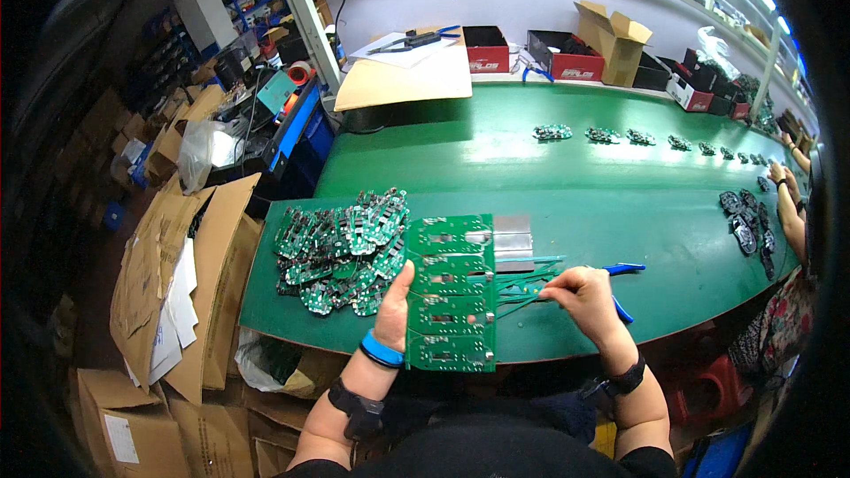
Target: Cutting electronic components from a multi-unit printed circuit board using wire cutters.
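Both hands closed: left hand (392, 308) thumb-up gripping green circuit panel (450, 292), right hand (583, 292) around blue-handled cutters (622, 269).

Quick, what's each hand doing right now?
Left hand: closed on the edge of the green circuit board panel.
Right hand: closed on blue-handled pliers, at the panel's green wires.

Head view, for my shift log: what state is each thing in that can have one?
Green rectangular circuit board panel: upright, held at its left edge by the left hand.
Blue-handled cutters: in the right hand, jaws hidden.
Heap of small green cut boards: piled loose on the green bench.
Brown cardboard box: flaps open.
Red carton: open-topped.
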A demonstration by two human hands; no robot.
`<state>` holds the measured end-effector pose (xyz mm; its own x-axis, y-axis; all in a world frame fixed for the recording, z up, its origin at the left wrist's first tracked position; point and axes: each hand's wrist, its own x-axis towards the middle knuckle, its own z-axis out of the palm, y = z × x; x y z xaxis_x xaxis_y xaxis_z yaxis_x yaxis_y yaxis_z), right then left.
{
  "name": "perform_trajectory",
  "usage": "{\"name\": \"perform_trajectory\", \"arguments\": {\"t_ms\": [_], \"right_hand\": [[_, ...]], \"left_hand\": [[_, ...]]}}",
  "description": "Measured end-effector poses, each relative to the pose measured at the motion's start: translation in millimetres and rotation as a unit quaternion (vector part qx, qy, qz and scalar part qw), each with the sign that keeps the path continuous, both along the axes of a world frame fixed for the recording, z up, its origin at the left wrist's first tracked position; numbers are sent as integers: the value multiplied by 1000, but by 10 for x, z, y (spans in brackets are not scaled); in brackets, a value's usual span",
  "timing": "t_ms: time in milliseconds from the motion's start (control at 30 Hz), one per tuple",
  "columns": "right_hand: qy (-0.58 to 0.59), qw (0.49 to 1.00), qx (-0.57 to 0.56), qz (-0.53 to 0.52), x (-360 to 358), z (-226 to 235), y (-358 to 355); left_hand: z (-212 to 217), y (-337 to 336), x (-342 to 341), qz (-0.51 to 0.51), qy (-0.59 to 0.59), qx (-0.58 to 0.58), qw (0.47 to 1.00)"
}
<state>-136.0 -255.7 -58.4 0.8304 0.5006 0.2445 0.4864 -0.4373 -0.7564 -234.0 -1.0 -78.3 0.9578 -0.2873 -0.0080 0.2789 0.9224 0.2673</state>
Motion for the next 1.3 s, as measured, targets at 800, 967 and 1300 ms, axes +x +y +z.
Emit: {"name": "perform_trajectory", "arguments": {"t_ms": [800,967,1300], "right_hand": [[-187,971,-115,94,291,-286,265],[-224,963,-110,101,183,-281,257],[-188,954,-131,195,23,-245,149]], "left_hand": [[780,22,1406,51,-330,908,254],[761,-90,1413,37,-316,918,238],[640,-162,1449,38,-335,921,195]]}}
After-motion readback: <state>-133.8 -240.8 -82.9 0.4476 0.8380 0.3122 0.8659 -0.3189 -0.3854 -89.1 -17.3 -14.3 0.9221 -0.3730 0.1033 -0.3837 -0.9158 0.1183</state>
